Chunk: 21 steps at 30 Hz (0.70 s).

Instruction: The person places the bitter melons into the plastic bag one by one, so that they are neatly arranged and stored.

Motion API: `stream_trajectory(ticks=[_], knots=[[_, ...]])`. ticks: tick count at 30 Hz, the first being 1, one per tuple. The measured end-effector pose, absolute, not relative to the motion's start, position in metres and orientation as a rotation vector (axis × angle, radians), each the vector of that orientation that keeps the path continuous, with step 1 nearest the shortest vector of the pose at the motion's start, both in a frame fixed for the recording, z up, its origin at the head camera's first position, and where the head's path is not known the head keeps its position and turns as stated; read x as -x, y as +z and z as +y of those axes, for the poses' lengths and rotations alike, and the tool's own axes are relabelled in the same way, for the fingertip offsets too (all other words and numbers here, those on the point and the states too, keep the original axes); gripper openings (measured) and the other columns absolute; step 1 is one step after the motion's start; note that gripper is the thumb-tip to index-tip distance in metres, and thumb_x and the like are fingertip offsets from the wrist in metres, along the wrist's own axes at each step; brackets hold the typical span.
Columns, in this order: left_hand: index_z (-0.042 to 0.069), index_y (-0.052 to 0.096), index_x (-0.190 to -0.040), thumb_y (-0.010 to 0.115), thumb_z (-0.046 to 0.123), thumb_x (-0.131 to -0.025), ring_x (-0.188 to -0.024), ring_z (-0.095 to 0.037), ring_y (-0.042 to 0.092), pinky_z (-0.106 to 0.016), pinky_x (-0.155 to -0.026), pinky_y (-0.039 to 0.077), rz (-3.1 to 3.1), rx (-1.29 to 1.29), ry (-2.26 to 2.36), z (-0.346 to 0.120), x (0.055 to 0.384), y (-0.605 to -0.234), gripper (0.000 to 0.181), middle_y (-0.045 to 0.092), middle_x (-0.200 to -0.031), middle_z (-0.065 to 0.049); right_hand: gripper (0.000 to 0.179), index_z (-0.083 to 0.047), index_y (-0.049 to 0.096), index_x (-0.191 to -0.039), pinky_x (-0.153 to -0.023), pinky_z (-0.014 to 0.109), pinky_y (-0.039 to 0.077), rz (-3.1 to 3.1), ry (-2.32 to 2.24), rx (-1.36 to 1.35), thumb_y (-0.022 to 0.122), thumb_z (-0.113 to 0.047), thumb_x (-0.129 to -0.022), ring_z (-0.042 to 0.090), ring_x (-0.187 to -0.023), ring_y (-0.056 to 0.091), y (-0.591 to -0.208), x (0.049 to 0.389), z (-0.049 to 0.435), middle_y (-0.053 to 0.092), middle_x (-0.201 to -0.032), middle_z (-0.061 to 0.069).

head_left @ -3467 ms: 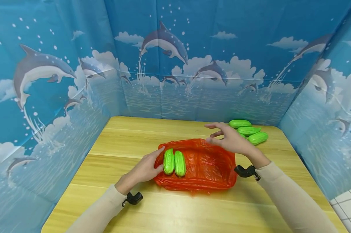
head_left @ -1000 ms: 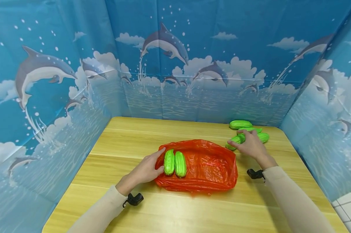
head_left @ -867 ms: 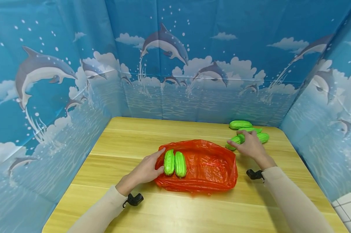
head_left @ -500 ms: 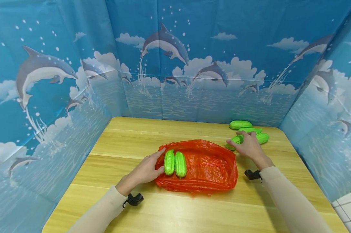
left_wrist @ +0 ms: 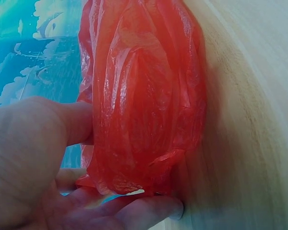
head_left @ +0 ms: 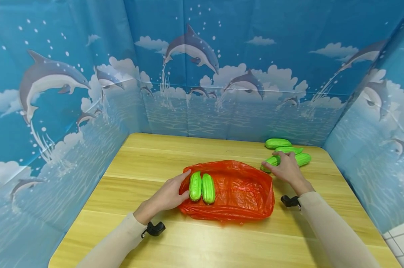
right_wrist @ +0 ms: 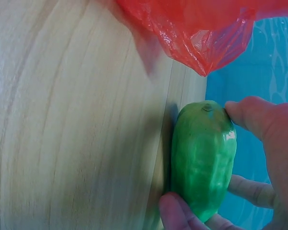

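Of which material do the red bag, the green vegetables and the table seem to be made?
Red bag: thin, shiny plastic film; it wrinkles and looks partly see-through.
Green vegetables: perhaps molded plastic or foam, glossy, with bright highlights and very even color; real skin is possible.
Table: wood or wood-look laminate, lightly polished; grain lines and soft glare.

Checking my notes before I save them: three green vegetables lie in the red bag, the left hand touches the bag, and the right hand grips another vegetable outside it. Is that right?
Not quite: two green vegetables, not three, lie in the red bag, as the head view shows. The left hand touches the bag, and the right hand grips another vegetable outside it.
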<state>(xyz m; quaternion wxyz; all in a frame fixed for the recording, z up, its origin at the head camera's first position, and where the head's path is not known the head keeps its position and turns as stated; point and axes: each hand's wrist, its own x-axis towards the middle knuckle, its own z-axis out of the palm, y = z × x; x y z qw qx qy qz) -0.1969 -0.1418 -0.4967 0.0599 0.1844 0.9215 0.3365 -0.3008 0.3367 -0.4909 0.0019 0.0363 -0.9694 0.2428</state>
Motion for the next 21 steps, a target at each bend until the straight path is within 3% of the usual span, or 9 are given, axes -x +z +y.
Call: stream_trajectory(ticks=[21], knots=[[0.004,0.039,-0.182,0.075,0.016,-0.111,-0.169,-0.041,0.052,-0.06,-0.139,0.046,2.793,-0.559,1.025,-0.1407,0.1951,-0.4977,0.08,0.051,-0.182,-0.02,0.094,0.008,0.052,-0.168,-0.109,0.086,0.051,-3.041,0.802,-0.09,0.07,-0.064,-0.111,0.07,-0.152,0.037,-0.4926,0.2992,0.3408,0.036,-0.166,0.055]])
